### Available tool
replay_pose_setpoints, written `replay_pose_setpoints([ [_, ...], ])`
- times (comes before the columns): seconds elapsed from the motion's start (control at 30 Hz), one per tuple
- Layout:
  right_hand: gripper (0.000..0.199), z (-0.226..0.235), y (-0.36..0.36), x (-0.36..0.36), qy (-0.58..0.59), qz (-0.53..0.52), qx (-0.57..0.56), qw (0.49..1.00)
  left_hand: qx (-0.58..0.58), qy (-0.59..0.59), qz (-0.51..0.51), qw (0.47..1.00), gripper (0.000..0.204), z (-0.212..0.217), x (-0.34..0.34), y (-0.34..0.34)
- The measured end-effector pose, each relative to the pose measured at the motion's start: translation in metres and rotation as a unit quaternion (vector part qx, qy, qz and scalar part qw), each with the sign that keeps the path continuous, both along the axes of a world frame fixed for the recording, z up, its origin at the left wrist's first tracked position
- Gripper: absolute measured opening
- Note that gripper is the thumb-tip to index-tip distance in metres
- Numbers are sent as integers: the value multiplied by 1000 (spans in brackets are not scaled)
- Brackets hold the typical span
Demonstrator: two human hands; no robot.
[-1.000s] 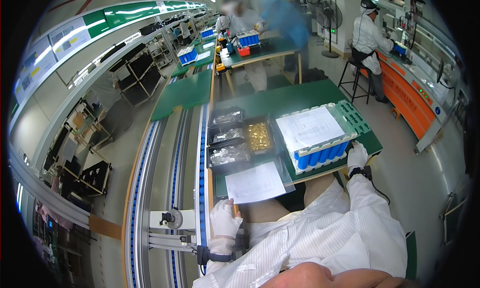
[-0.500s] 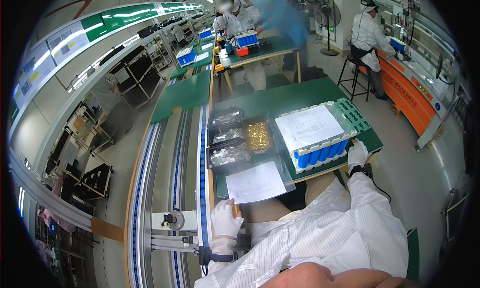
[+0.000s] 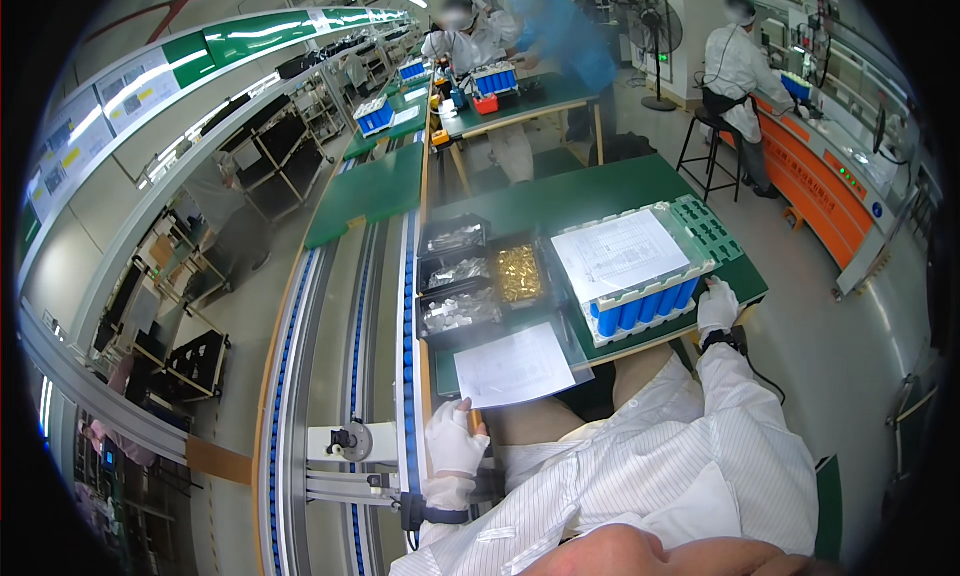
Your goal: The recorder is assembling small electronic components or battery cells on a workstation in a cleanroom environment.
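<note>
"The hands?"

"Well apart (both gloved in white): the left hand (image 3: 456, 444) by the table's (image 3: 560, 191) near left corner, the right hand (image 3: 717, 309) at its right edge. Whether either grips, I can't tell."

"And around them?"

"A loose sheet (image 3: 515, 366) just beyond the left, the block of blue cylinders (image 3: 640, 314) just beside the right. Farther out, black parts bins (image 3: 458, 314)."

Pack of blue cylinders (image 3: 640, 314) is sitting upright between two pale frames, just left of the right hand's (image 3: 717, 308) fingers. Can't tell if they're touching it. There's a white printed sheet (image 3: 615, 249) lying on top of it. Another white sheet (image 3: 517, 366) lies flat, slightly skewed, just beyond the left hand's (image 3: 456, 442) fingers.
</note>
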State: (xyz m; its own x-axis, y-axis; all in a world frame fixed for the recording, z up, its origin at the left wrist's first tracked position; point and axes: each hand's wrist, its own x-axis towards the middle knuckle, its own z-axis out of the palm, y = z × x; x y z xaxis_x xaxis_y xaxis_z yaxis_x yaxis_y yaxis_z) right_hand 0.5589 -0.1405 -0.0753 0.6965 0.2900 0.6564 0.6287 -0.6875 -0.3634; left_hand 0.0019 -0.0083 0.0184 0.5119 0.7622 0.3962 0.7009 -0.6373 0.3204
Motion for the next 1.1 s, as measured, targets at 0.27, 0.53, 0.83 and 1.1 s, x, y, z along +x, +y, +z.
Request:
replay_pose_setpoints([
  [0.27, 26, 0, 1, -1, -3, 2, 8, 1000, 17, 2, 0, 1000, 49, 1, 1, -1],
  [0.53, 26, 0, 2, -2, 0, 4, 17, 1000, 9, 4, -4, 1000, 50, 5, 1, -2],
  [0.83, 27, -4, 3, 2, -3, -6, 10, 1000, 12, 7, -4, 1000, 51, 2, 0, -1],
  [1.1, 27, -3, 2, 1, -5, -8, 9, 1000, -10, 8, -2, 1000, 52, -1, -1, 0],
])
